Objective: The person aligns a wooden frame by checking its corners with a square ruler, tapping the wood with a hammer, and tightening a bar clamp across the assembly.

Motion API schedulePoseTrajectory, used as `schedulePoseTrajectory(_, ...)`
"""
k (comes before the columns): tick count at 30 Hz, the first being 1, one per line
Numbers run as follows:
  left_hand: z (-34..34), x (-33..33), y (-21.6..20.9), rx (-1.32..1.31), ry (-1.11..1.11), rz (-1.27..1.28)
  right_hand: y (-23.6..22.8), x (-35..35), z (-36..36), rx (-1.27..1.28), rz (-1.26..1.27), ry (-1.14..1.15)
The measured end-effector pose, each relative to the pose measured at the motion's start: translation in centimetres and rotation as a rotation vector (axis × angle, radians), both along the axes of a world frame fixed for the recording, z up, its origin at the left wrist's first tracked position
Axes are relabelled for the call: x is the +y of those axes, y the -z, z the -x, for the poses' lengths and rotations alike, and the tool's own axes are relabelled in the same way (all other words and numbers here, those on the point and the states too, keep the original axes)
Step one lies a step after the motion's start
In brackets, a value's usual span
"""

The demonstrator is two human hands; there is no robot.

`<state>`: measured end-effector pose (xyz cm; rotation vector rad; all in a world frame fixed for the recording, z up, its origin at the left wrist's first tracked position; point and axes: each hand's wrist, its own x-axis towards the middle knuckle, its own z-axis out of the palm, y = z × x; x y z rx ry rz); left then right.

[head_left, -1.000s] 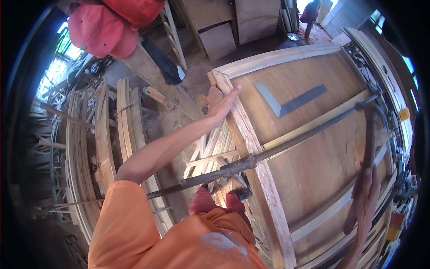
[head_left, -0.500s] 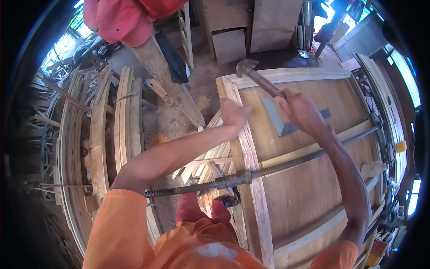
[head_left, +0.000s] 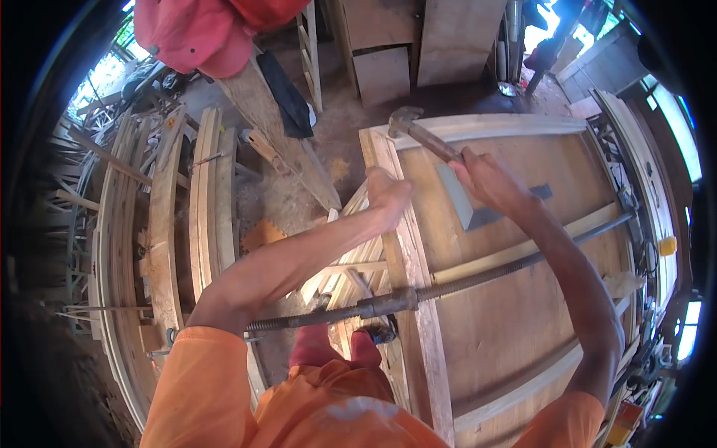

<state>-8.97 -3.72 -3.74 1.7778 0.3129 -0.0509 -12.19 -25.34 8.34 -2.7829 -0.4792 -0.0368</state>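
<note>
My right hand is closed round the handle of a claw hammer. The hammer's head is over the far left corner of a wooden frame with panels set in it. Nearer to me, my left hand is closed over the frame's left rail, its fingers partly hidden. A long threaded bar clamp lies across the frame, passing under my left forearm. On the far panel, close to my right hand, rests a grey try-square-shaped piece.
Long boards are stacked on the left. A plank with a red cap on it stands at the far left. Offcuts lie on the floor by my feet. Plywood sheets lean at the back.
The hammer and my right hand have shifted slightly left, and the hammer's head is a little lower, closer to the frame's corner. My left hand stays on the rail.
</note>
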Motion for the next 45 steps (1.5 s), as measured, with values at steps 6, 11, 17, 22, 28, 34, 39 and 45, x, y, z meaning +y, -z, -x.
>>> schedulePoseTrajectory(6, 0.3, 0.1, -1.2, -0.097, -0.021, 0.101, -3.9, 1.9, -0.3, -0.15, -0.152, 0.085)
schedulePoseTrajectory(11, 0.4, 0.4, -3.5, 0.183, 0.087, -0.08, -11.0, 1.2, 8.5, -0.211, -0.228, 0.225)
schedulePoseTrajectory(17, 0.2, 0.0, -3.3, 0.098, 0.065, -0.101, -15.0, 4.5, 27.5, 0.047, -0.327, 0.909)
schedulePoseTrajectory(22, 0.4, 1.3, -3.1, 0.128, 0.133, 0.1, -10.2, 4.6, 36.5, 0.174, -0.07, 1.08)
schedulePoseTrajectory(28, 5.2, 10.4, -8.8, -0.02, 0.736, 0.199, 1.5, 3.1, 38.8, 0.048, 0.327, 1.105)
schedulePoseTrajectory(34, 11.0, 17.3, -19.8, -0.11, 1.475, -0.15, -2.9, 10.9, 33.3, -0.227, 0.187, 1.044)
schedulePoseTrajectory(39, 15.5, 17.1, -22.2, -0.677, 1.73, -0.756, 0.5, 25.8, 32.5, 0.387, -0.818, 0.943)
schedulePoseTrajectory(45, 18.6, 15.4, -20.1, -1.087, 1.546, -1.03, 12.5, 32.3, 29.3, 0.134, -1.601, 0.847)
